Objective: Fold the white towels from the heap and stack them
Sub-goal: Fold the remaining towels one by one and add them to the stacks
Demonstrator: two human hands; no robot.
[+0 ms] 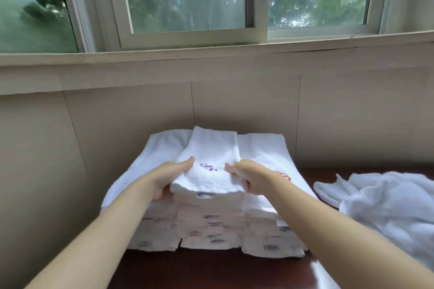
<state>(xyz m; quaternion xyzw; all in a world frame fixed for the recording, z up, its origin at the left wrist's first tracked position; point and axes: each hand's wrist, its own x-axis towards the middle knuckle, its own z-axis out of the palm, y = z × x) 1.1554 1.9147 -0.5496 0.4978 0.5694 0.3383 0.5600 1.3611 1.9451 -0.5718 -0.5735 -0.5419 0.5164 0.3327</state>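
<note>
While the left hand (172, 178) and right hand (249, 179) grip it, a folded towel (209, 159) sits atop the stack (211, 227).
Thumbs lie on top, fingers curl beneath; the heap (387, 204) lies to its right.

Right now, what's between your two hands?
In the head view, a folded towel with a purple mark lies between the left hand and the right hand, which grip its sides atop the stack.

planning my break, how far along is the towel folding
Done: three stacks of folded towels stand side by side. In hand: left hand and right hand grip a purple-embroidered folded towel atop the middle stack. Left: the crumpled heap at right.
</note>
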